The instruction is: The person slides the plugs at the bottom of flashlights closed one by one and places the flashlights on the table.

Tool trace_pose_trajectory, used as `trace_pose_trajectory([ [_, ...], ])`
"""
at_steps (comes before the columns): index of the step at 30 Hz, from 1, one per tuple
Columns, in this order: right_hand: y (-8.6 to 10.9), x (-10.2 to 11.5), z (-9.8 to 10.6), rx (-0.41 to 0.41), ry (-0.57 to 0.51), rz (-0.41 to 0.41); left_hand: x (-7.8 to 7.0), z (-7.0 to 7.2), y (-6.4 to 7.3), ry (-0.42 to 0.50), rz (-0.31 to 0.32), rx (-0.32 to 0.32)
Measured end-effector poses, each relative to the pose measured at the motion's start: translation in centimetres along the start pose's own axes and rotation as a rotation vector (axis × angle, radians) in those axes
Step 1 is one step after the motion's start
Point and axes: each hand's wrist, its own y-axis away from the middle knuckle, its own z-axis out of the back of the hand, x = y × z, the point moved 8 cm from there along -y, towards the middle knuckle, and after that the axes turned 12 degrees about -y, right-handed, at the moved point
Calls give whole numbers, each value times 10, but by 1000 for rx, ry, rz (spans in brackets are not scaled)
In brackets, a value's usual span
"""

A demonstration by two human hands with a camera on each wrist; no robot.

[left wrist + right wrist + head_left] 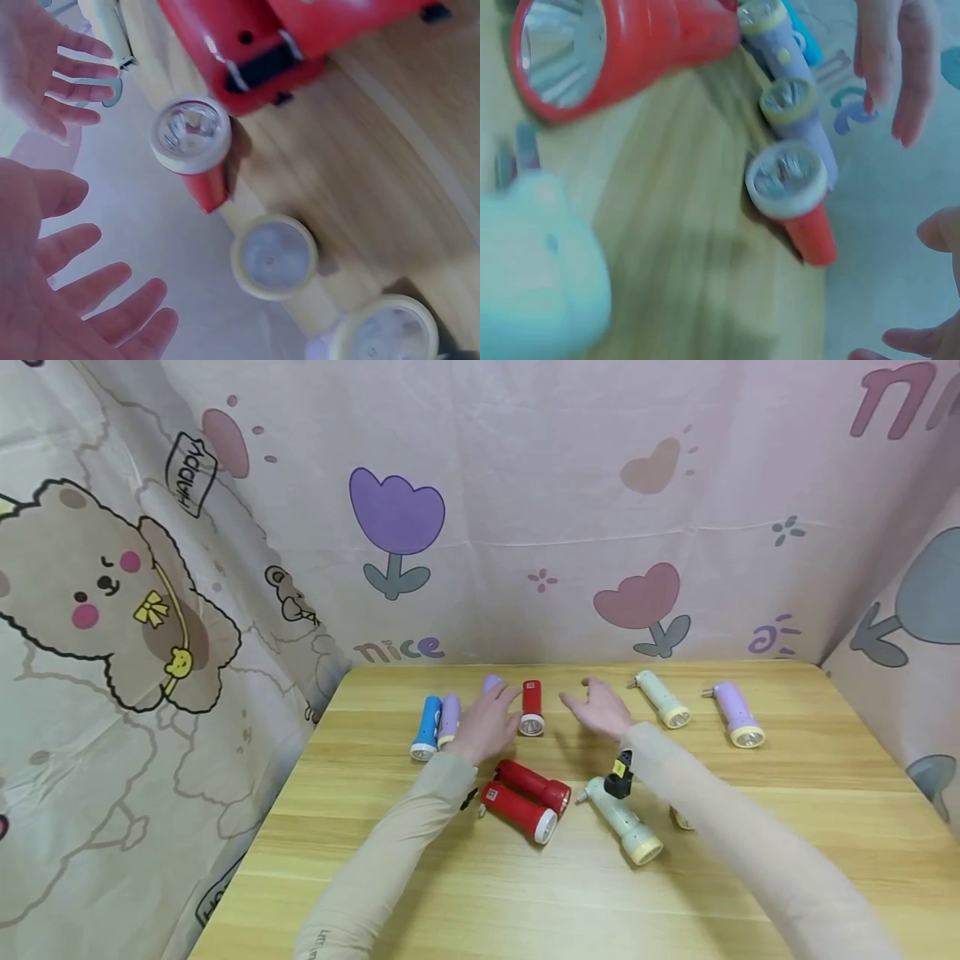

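Observation:
My left hand is held above the table near two purple flashlights, fingers spread and holding nothing. One purple flashlight lies beside a blue flashlight; the other purple flashlight is partly hidden behind the hand. Just right of it lies a small red flashlight with a white rim. My right hand hovers beyond that one, fingers apart, with nothing in it. In the left wrist view the left hand shows its spread fingers, apart from the flashlights. The right wrist view shows part of the right hand.
Two larger red flashlights lie between the forearms. A mint green flashlight is right of them, and another flashlight is mostly covered by the right sleeve. At the back right lie a mint green flashlight and a purple flashlight.

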Motion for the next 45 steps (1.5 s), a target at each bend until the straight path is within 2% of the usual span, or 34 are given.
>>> trace_pose_trajectory([
  [10, 5, -24, 55, -145, 81, 58, -26, 9, -4, -28, -41, -30],
  [14, 7, -35, 73, -207, 159, 94, -38, 9, -7, -70, -84, -53],
  [18, 7, -45, 84, -224, 211, 105, -52, 8, -11, -103, -128, -77],
  [24, 2, -68, 92, -189, 316, 69, -73, 4, -18, -179, -157, -50],
  [28, -3, -79, 94, -139, 340, 51, -85, 0, -21, -197, -171, -21],
  [36, -13, -84, 90, -19, 405, 23, -103, -11, -21, -220, -206, 110],
  [45, -15, -84, 81, 104, 341, -15, -107, -12, -21, -268, -214, 139],
])
